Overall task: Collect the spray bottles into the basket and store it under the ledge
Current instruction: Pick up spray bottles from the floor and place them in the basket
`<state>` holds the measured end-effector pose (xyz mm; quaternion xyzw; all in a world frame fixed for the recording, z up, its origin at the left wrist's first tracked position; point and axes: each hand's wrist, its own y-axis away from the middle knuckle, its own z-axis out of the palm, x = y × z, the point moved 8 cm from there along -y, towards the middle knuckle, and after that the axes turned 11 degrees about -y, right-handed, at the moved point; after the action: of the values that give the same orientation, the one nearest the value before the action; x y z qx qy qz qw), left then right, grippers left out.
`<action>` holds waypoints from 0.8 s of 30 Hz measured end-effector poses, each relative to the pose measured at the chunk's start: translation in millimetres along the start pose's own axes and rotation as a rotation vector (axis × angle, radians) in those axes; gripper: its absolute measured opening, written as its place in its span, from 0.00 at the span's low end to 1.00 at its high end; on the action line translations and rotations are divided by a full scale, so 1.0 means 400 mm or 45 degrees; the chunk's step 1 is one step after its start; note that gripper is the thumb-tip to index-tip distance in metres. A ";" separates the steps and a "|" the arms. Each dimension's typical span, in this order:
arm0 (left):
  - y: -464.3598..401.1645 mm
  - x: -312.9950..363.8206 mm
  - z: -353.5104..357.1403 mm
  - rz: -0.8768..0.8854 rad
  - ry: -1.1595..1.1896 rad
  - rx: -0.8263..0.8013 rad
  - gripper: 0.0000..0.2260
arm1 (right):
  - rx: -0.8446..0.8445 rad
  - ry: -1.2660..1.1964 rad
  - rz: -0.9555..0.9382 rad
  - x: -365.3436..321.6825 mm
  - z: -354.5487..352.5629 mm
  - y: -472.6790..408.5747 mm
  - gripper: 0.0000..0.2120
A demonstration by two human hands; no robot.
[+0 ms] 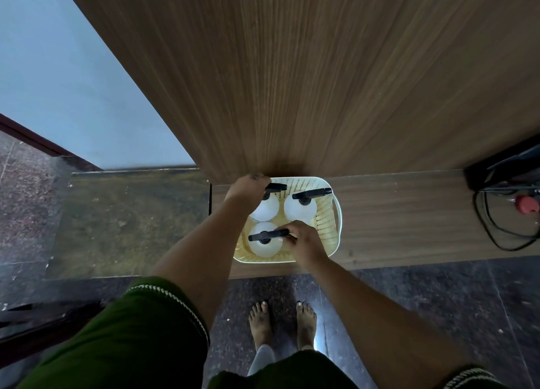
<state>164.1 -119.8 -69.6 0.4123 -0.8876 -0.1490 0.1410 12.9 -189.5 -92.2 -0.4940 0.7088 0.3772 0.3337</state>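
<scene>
Cream basket [328, 228] sits on the low wooden shelf [409, 213] holding three spray bottles [264, 242], left hand [247, 188] clamped on its far-left rim, right hand [304, 241] pinching the near bottle's trigger, probably seating it before stowing

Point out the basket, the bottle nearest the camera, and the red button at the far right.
basket [327, 228]: head view, perforated right wall.
nearest spray bottle [264, 247]: head view, white shoulder.
red button [527, 205]: head view, top face.

basket [328, 222]: pale cream, perforated dot pattern
spray bottles [299, 209]: white bodies, black heads
tabletop [409, 213]: brown wood grain
wall panel [321, 81]: brown, striped grain
sleeve [140, 330]: dark green, white trim
floor [423, 295]: dark speckled stone
</scene>
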 end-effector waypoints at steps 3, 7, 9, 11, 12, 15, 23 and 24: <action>0.024 -0.040 0.006 -0.082 0.063 0.079 0.08 | 0.001 0.000 0.003 0.005 0.000 0.003 0.10; 0.047 -0.059 0.013 -0.067 0.098 0.187 0.08 | -0.006 -0.004 -0.003 0.012 -0.005 0.007 0.10; 0.054 -0.052 0.009 -0.046 0.097 0.218 0.08 | 0.012 -0.007 -0.007 0.014 -0.010 0.007 0.10; 0.058 -0.033 0.000 -0.012 0.064 0.244 0.07 | 0.039 0.001 -0.004 0.017 -0.011 0.004 0.09; 0.058 -0.022 -0.003 0.004 0.053 0.244 0.07 | 0.032 0.009 -0.002 0.017 -0.007 0.003 0.09; 0.056 0.002 -0.003 0.044 -0.012 0.220 0.08 | -0.019 0.033 -0.030 0.010 0.014 -0.002 0.09; 0.044 0.000 -0.006 -0.003 -0.124 0.045 0.15 | 0.048 -0.026 0.063 0.031 0.006 -0.009 0.11; 0.044 -0.001 -0.003 -0.008 -0.129 0.015 0.16 | 0.049 -0.048 0.062 0.029 0.005 -0.009 0.12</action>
<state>152.6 -108.7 -61.9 0.4078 -0.8932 -0.1649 0.0932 13.1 -193.8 -103.7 -0.4629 0.7212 0.3808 0.3472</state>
